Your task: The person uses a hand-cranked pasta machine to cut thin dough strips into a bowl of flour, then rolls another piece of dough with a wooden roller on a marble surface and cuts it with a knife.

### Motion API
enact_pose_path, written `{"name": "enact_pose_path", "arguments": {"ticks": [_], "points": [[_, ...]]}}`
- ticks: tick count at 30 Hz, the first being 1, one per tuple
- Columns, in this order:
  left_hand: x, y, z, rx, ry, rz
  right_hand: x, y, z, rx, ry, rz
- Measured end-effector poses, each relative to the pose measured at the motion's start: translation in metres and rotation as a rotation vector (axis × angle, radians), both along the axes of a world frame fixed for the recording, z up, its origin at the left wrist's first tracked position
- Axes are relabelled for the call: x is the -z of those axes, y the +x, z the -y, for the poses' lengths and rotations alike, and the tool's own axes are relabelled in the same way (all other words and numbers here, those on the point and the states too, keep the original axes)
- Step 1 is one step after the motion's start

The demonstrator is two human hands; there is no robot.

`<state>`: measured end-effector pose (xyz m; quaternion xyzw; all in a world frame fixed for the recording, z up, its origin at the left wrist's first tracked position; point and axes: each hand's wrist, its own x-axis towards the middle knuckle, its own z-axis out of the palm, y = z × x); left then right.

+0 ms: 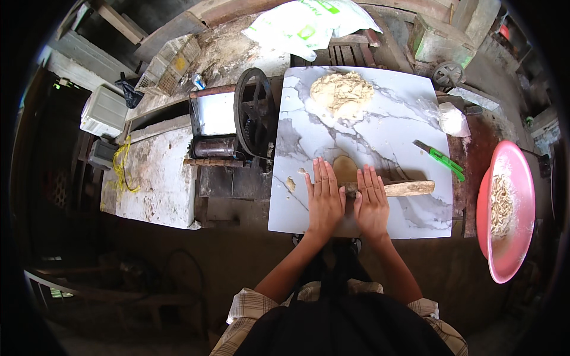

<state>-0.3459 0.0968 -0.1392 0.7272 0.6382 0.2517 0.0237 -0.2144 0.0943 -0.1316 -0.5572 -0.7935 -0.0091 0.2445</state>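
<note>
Both my hands lie flat, fingers stretched out, on a wooden rolling pin (411,188) near the front of a marble-patterned board. My left hand (325,199) covers the pin's left end, and my right hand (372,204) rests just beside it on the middle. The pin's bare right end sticks out past my right hand. A small flattened piece of dough (344,165) shows just beyond the pin, between my fingertips; its near part is hidden. A large lumpy mass of pale dough (341,94) sits at the far side of the board (297,204).
A green utility knife (440,159) lies at the board's right, near a small white bag (452,120). A pink basin (525,207) holding noodle-like strands stands farther right. To the left is a roller machine with a large wheel (255,113). A white sack (312,26) lies behind.
</note>
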Motion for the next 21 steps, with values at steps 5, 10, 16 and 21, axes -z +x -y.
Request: {"name": "enact_pose_path", "arguments": {"ticks": [5,10,16,21], "points": [[-0.001,-0.004,-0.063,-0.020,0.066,-0.020,0.002,-0.003,-0.065,0.001,0.053,0.082],[-0.014,-0.003,-0.113,-0.118,0.182,-0.070,-0.002,-0.007,-0.118,0.094,0.183,0.171],[0.001,0.002,-0.013,0.018,-0.013,0.003,0.010,0.006,-0.017,0.001,0.015,0.002],[-0.005,0.001,0.008,0.047,-0.071,0.135,-0.003,0.008,0.001,-0.039,-0.020,-0.024]]}}
